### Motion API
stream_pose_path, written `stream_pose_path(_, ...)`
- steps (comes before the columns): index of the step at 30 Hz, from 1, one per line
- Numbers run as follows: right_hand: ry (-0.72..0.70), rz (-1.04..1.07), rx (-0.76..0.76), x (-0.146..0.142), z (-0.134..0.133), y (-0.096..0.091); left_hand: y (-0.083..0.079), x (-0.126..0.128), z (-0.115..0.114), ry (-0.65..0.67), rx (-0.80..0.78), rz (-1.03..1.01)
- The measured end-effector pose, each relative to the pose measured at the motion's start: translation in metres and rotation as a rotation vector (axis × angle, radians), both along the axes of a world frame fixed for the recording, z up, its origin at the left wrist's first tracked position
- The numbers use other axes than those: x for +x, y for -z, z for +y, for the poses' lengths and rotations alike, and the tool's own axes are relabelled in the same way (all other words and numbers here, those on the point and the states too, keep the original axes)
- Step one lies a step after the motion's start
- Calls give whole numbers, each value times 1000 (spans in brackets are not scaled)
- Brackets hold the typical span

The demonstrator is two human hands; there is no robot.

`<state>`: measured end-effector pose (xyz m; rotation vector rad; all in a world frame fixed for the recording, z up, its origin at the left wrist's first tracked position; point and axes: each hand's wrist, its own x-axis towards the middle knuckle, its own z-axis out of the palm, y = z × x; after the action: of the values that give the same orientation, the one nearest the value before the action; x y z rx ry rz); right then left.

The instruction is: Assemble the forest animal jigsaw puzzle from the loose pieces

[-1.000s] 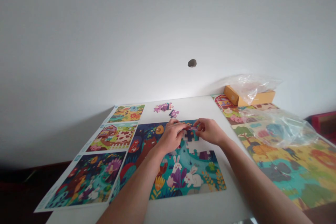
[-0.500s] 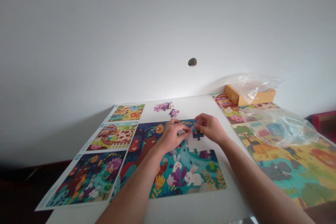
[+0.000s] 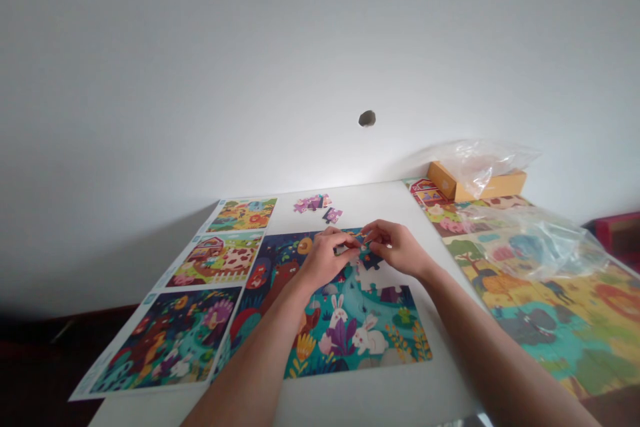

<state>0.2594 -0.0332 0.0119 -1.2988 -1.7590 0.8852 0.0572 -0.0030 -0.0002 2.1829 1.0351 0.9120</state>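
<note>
A dark blue jigsaw puzzle piece (image 3: 371,261) is between my hands, over the upper right part of a partly assembled forest jigsaw puzzle (image 3: 373,340). My right hand (image 3: 395,248) is closed, thumb and fingers pinching this piece from its right side. My left hand (image 3: 327,258) is closed too, with fingertips and thumb together at the piece's left edge, partly hiding the picture beneath. Just below the piece a white gap (image 3: 371,276) shows in the puzzle. Rabbits, a bear and plants are printed on the joined part.
Loose purple puzzle pieces (image 3: 313,203) lie beyond the puzzle, one (image 3: 332,215) apart. A reference sheet (image 3: 203,295) with three pictures is at left. On the right are another puzzle (image 3: 565,320), a clear plastic bag (image 3: 545,247) and a yellow box (image 3: 493,187) against the wall.
My right hand has shifted slightly left, closer to my left hand, and the piece has moved and turned a little with it. My left hand has barely moved.
</note>
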Motion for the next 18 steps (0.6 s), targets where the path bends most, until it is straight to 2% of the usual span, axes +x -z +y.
stream_pose_path(7, 118, -74, -53, 3, 4, 1, 3, 0, 2, 29, -129, -133)
stream_pose_path(12, 28, -104, -52, 1, 3, 2, 0, -1, 1, 13, -11, -65)
stream_pose_path(18, -28, -66, -97, -4, 1, 5, 1, -1, 3, -13, 12, -50)
